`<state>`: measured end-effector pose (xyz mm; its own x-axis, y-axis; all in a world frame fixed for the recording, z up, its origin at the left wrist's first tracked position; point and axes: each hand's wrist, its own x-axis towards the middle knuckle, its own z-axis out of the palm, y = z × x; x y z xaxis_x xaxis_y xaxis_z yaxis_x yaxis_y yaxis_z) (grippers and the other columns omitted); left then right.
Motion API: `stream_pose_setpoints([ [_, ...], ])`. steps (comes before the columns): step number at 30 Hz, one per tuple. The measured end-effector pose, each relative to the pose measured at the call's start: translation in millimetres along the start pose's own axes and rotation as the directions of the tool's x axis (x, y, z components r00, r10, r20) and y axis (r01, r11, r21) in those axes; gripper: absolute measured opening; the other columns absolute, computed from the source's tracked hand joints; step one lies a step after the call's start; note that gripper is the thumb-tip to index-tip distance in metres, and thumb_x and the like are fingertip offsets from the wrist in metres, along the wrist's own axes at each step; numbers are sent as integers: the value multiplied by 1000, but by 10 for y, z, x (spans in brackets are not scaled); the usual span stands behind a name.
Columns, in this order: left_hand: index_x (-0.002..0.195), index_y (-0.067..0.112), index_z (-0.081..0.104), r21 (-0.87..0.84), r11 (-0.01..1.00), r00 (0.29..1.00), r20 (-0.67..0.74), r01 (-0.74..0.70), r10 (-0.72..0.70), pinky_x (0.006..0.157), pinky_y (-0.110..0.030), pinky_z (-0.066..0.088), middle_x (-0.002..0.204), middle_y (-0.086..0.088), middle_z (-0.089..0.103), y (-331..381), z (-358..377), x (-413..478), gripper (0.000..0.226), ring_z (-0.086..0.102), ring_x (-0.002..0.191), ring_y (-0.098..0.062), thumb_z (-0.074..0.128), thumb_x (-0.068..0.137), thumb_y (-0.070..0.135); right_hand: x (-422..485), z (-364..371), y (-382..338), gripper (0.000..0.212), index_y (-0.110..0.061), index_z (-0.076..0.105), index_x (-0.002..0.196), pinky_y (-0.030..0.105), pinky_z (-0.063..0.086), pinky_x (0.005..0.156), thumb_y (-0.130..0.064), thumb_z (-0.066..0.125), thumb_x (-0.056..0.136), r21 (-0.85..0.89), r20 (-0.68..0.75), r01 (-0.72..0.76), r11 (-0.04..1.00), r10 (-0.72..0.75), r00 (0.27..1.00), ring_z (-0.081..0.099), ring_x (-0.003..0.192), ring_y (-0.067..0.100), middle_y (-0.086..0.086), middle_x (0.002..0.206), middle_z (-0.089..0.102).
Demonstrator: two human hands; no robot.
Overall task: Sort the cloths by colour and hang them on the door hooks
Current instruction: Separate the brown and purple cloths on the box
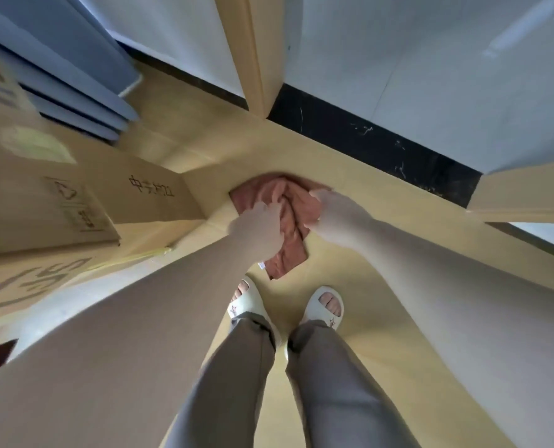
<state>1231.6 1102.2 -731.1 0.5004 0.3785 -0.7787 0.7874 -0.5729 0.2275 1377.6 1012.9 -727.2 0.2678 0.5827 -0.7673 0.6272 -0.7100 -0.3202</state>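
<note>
Both left hand (258, 228) and right hand (331, 211) grip the rust cloth (289, 253), drooping lengthwise downward.

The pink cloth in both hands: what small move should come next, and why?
Probably spread it open between the hands. The left hand and right hand both grip the pink cloth bunched and creased, one corner hanging down, and no door hook is in view yet.

A rumpled terracotta-brown fabric cloth (291, 248) is hanging in long folds, bunched at its top between the left hand (260, 228) and right hand (330, 212).
</note>
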Motion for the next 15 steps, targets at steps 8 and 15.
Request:
stream_pose_setpoints([
  [8, 141, 16, 40, -28, 998, 998, 32, 55, -54, 95, -54, 50, 138, -15, 44, -244, 773, 1043, 47, 55, 119, -41, 53, 99, 34, 1021, 786, 450, 62, -25, 40, 150, 48, 54, 95, -43, 61, 93, 51, 19, -14, 999, 13, 1000, 60, 122, 33, 8, 136, 60],
  [15, 145, 16, 40, -189, 974, 992, 35, 126, -122, 96, -49, 50, 137, -16, 49, -521, 1479, 1736, 48, 55, 121, -40, 49, 98, 16, 1612, 1520, 806, 65, -18, 32, 157, 43, 47, 106, -32, 61, 100, 156, 69, -107, 982, 98, 993, 52, 133, 33, 12, 150, 49],
])
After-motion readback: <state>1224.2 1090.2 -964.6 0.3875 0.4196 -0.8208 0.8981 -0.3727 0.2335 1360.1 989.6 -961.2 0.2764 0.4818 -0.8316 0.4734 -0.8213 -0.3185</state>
